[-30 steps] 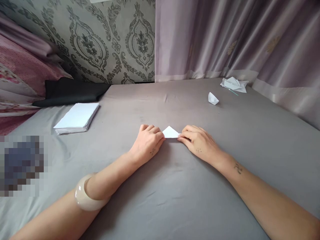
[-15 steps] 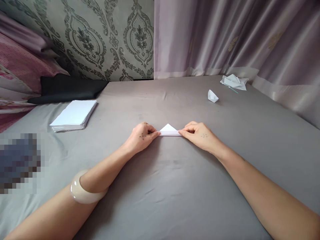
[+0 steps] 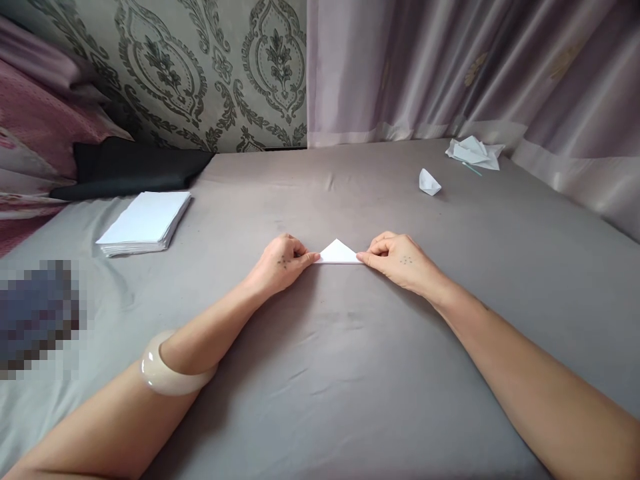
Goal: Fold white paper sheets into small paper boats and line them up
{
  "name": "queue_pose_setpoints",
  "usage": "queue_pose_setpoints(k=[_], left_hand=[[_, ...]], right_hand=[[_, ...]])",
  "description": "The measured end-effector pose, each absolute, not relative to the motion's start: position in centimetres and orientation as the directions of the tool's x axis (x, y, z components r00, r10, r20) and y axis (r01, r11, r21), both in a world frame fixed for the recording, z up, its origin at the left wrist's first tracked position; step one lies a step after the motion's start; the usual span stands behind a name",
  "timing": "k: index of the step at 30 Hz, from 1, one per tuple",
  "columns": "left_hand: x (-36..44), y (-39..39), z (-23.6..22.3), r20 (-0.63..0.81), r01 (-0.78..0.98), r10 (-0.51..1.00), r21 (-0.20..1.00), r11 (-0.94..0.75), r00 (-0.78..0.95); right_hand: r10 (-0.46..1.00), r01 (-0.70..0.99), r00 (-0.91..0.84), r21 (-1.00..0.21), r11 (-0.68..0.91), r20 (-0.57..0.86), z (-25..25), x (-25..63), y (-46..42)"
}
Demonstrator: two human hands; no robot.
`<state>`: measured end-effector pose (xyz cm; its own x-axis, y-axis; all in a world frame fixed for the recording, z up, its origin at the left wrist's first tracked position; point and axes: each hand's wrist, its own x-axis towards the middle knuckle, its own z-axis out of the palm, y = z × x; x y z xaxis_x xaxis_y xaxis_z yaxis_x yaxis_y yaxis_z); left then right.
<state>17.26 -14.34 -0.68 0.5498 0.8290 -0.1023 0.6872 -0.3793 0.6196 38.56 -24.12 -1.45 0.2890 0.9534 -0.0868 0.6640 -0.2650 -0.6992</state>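
Note:
A white piece of folded paper (image 3: 337,253) with a pointed top and a straight lower edge lies at the middle of the grey sheet (image 3: 320,373). Its left corner is pinched between the thumb and fingers of my left hand (image 3: 285,265). At the right corner, my right hand (image 3: 400,260) pinches it the same way. Both corners are hidden under my fingertips. A pale bangle (image 3: 173,377) circles my left forearm.
A stack of white paper (image 3: 145,220) sits at the left, before a folded black cloth (image 3: 135,170). Far right are a small folded paper boat (image 3: 429,182), a pile of folded paper (image 3: 473,152) and a thin green stick (image 3: 472,169). A blurred dark object (image 3: 37,313) lies near left.
The strip along the paper's lower edge, which stood out below the triangle, now lies flat and the triangle reaches the bottom edge. Both hands keep their pinch; the whole view has shifted slightly.

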Motion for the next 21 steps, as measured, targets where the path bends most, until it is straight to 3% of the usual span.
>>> queue_pose_setpoints(k=[14, 21], left_hand=[[17.13, -14.06, -1.27, -0.063, 0.667, 0.812, 0.609, -0.43, 0.58], [17.33, -14.41, -1.63, -0.002, 0.674, 0.79, 0.524, -0.521, 0.613]], right_hand=[[0.957, 0.684, 0.272, -0.679, -0.267, -0.102, -1.48, 38.79, -23.75], [0.957, 0.704, 0.27, -0.655, -0.274, -0.109, -1.49, 38.84, -23.63]])
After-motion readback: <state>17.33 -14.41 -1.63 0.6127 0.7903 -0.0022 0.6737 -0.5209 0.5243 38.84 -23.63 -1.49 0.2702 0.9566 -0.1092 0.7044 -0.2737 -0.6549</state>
